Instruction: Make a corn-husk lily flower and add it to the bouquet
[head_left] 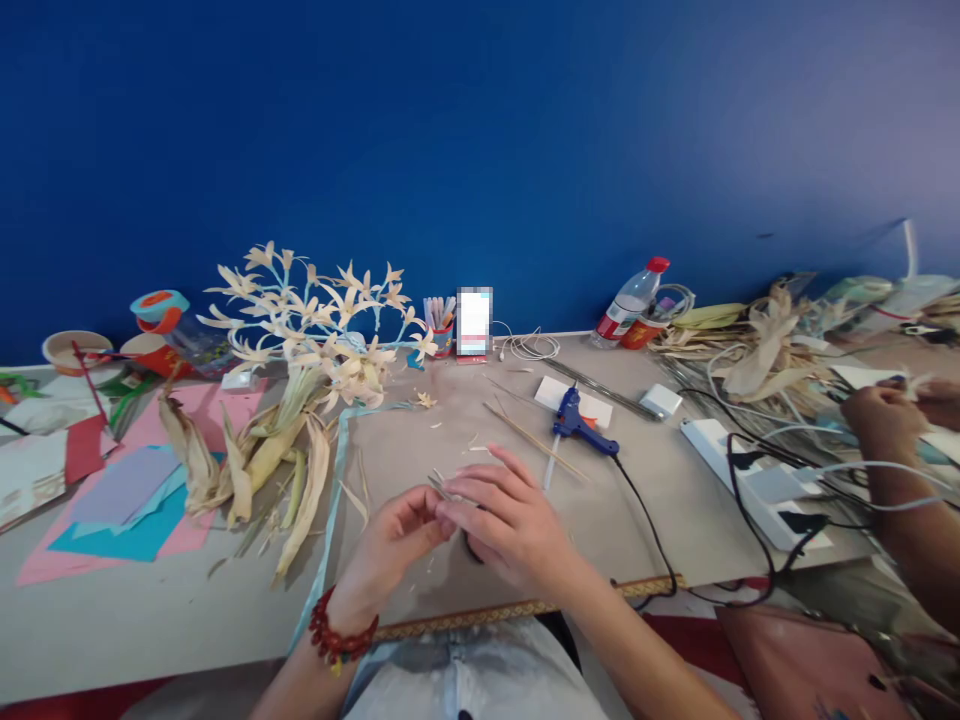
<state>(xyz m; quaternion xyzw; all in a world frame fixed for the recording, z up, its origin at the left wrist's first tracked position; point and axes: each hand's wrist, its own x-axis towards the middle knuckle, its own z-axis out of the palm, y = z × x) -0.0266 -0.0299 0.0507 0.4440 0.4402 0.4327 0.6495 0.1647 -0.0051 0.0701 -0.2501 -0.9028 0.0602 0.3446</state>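
Observation:
My left hand (394, 555), with a red bead bracelet (341, 632) at its wrist, is closed in a pinch over the grey mat (600, 530). Several thin greyish stems (439, 483) stick up from between the fingertips of both hands. My right hand (517, 525) bends over them, its thumb and fingers meeting the left fingertips and its upper fingers loosely stretched. A small dark curved thing (473, 549) shows under the right palm; its kind is hidden. Beyond the hands lie thin sticks (536, 440) and a blue glue gun (581, 425).
A bouquet of cream husk flowers (330, 330), corn husks (300, 490) and coloured paper (124, 500) are on the left. A phone (474, 322) stands by the wall. On the right are a bottle (630, 305), a power strip (739, 475) with cables, and another person's hands (885, 425).

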